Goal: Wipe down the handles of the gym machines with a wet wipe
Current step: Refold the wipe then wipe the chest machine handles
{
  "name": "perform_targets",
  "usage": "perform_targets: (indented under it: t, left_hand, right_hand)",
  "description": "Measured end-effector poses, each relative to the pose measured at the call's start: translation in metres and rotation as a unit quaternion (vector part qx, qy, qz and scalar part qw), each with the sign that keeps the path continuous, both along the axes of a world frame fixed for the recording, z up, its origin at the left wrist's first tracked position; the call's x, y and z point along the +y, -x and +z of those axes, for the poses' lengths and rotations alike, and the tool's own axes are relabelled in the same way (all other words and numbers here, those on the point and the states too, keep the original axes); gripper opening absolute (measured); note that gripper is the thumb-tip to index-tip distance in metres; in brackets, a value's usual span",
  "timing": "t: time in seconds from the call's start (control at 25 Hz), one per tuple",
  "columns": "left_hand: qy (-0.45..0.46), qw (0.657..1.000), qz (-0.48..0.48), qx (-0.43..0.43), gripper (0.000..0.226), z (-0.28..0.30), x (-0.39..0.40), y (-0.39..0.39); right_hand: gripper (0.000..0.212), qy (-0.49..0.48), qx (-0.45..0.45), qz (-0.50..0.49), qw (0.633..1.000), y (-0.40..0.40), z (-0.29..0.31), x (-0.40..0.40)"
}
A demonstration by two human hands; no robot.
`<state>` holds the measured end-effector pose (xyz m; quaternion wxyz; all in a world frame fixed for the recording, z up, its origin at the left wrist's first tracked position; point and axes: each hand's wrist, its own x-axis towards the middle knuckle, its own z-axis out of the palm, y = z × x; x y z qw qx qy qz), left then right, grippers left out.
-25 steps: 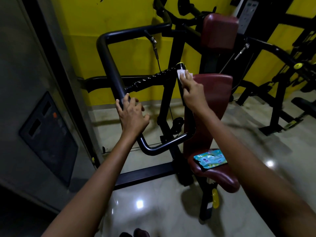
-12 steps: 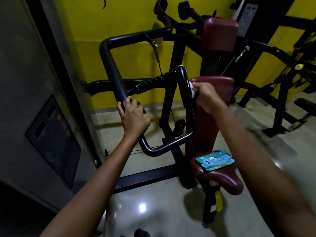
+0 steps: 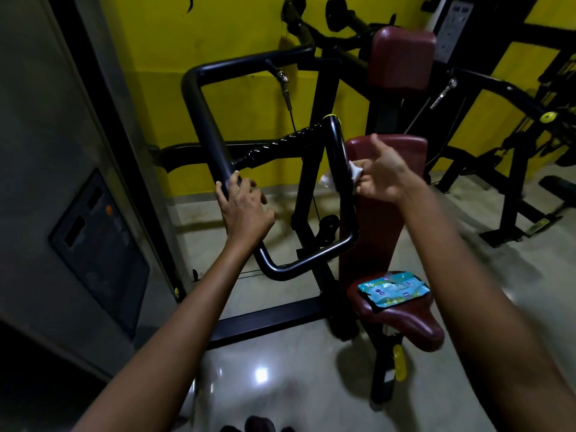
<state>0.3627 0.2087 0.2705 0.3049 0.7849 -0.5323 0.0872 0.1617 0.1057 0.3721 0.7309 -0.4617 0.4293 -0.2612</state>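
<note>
Right hand [image 3: 381, 173] pinches wet wipe [image 3: 355, 170], rubbing the upright handle bar [image 3: 338, 160]; left hand [image 3: 246, 210] grasps the frame tube [image 3: 207, 126]; next, wipe downward.

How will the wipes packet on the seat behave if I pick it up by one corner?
The wipes packet looks like a soft, crinkled pouch, so it would probably sag, not stay flat. It lies flat on the maroon seat, so rolling seems unlikely. Its glossy film may be slightly slippery.
</note>
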Motion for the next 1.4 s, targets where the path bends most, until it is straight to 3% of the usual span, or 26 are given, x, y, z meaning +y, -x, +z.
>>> perform_targets:
  t: [0.2, 0.28, 0.44, 0.52, 0.64, 0.72, 0.84, 0.96, 1.16, 1.2, 1.24, 1.32, 1.36, 1.4]
  left_hand:
    - [0.01, 1.0, -0.005, 0.0, 0.018, -0.002, 0.0, -0.001]
    - [0.011, 1.0, -0.003, -0.001, 0.017, -0.001, 0.0, -0.001]
    - [0.012, 1.0, -0.004, 0.001, 0.017, -0.001, -0.001, -0.001]
    - [0.013, 1.0, -0.002, 0.003, 0.017, -0.001, 0.0, -0.001]
    - [0.016, 1.0, -0.003, 0.003, 0.017, -0.003, -0.001, -0.001]
    - [0.017, 1.0, -0.006, 0.003, 0.017, -0.003, -0.001, -0.001]
    - [0.017, 1.0, -0.006, 0.007, 0.02, -0.002, 0.0, -0.002]
    - [0.023, 1.0, -0.007, 0.005, 0.022, -0.002, 0.0, -0.001]
    - [0.024, 1.0, -0.011, 0.001, 0.023, -0.003, 0.001, -0.001]
    - [0.021, 1.0, -0.011, 0.0, 0.023, -0.003, 0.001, -0.002]
    - [0.019, 1.0, -0.011, -0.002, 0.024, -0.002, 0.002, -0.002]
    - [0.017, 1.0, -0.01, -0.004, 0.023, -0.002, 0.002, -0.002]
    - [0.015, 1.0, -0.01, -0.005, 0.023, -0.002, 0.002, -0.002]
    - [0.013, 1.0, -0.01, -0.004, 0.023, -0.001, 0.002, -0.002]
  right_hand:
    - [0.078, -0.039, -0.018, 0.017, 0.999, -0.003, -0.02, 0.01]
    - [0.073, 0.009, 0.029, -0.019, 0.999, 0.004, -0.017, 0.011]
    - [0.031, 0.198, 0.079, -0.122, 0.969, 0.002, -0.025, 0.023]
    - [0.02, 0.351, 0.165, -0.155, 0.909, 0.0, -0.042, 0.037]
    - [0.026, 0.568, 0.245, -0.179, 0.765, -0.002, -0.055, 0.048]
    - [0.025, 0.646, 0.278, -0.147, 0.696, -0.006, -0.05, 0.04]
    - [0.03, 0.645, 0.328, -0.105, 0.682, -0.011, -0.039, 0.032]
    - [0.027, 0.65, 0.291, -0.111, 0.693, -0.002, -0.048, 0.039]
    - [0.023, 0.607, 0.225, -0.152, 0.747, -0.003, -0.042, 0.031]
    - [0.025, 0.612, 0.243, -0.15, 0.738, -0.006, -0.043, 0.032]
    - [0.029, 0.632, 0.292, -0.145, 0.703, -0.008, -0.048, 0.033]
    - [0.04, 0.676, 0.406, -0.131, 0.601, -0.012, -0.059, 0.034]
    - [0.043, 0.681, 0.434, -0.139, 0.573, -0.015, -0.057, 0.033]
    - [0.045, 0.667, 0.45, -0.149, 0.576, -0.019, -0.051, 0.031]
